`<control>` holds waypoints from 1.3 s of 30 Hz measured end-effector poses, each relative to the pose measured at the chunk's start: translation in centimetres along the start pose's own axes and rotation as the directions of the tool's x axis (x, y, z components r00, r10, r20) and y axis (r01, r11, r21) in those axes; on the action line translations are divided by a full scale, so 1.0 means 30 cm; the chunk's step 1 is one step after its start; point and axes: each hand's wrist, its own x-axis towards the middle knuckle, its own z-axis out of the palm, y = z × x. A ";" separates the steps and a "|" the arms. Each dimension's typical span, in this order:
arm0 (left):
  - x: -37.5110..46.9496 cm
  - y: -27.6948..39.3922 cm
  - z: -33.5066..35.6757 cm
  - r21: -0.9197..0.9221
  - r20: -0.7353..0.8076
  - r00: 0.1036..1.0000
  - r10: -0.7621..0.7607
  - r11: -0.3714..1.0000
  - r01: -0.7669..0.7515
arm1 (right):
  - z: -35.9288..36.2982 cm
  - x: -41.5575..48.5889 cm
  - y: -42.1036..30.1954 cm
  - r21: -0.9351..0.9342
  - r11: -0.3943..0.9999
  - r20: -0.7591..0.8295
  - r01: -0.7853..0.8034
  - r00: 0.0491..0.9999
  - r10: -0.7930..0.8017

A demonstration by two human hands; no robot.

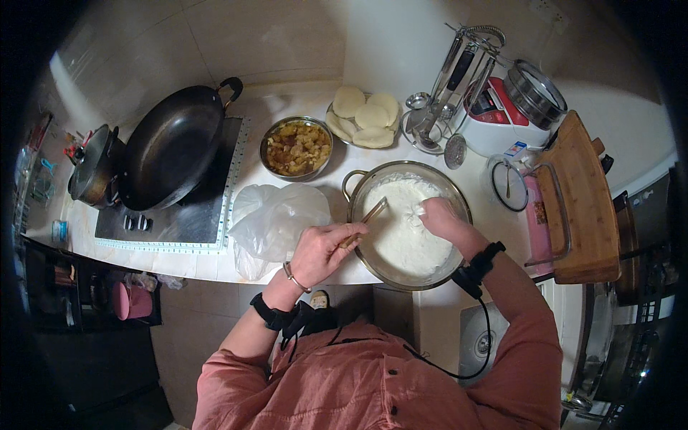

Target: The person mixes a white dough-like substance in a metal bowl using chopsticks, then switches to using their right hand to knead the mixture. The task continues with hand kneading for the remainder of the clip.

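Note:
A wide metal basin with a loop handle stands at the counter's front edge, holding flour or a pale, loose dough mixture. My left hand grips wooden chopsticks, which slant over the basin's left rim with their metal-capped ends above the mixture. My right hand reaches into the basin from the right, its fingertips down in the white mixture; its fingers are partly hidden, and whether they hold anything does not show. A translucent plastic bag with pale contents lies left of my left hand.
Behind are a bowl of yellow-brown chunky food and a plate of flat dough rounds. A black wok rests on the stove at left. To the right stand a utensil rack, a rice cooker, a glass lid and a wooden board.

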 end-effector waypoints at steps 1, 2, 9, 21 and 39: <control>-0.001 0.002 0.001 -0.005 0.004 1.000 -0.008 1.000 0.008 | 0.014 -0.006 0.001 0.026 1.000 0.002 -0.011 1.000 0.011; -0.001 0.003 0.001 0.001 0.007 1.000 -0.011 1.000 0.011 | 0.031 -0.012 -0.001 0.054 0.998 0.043 0.013 0.999 -0.015; 0.004 0.014 0.005 -0.007 0.025 0.999 -0.029 1.000 0.030 | 0.161 -0.044 -0.131 -0.046 0.978 0.425 0.205 0.890 -0.167; -0.015 0.005 -0.022 -0.065 0.013 0.997 -0.082 0.994 0.083 | -0.017 0.028 0.015 -0.020 0.993 -0.020 -0.113 0.993 0.112; -0.007 0.024 -0.042 -0.076 0.015 0.993 -0.120 0.990 0.121 | -0.001 0.055 -0.047 -0.087 0.991 0.127 -0.104 0.985 0.115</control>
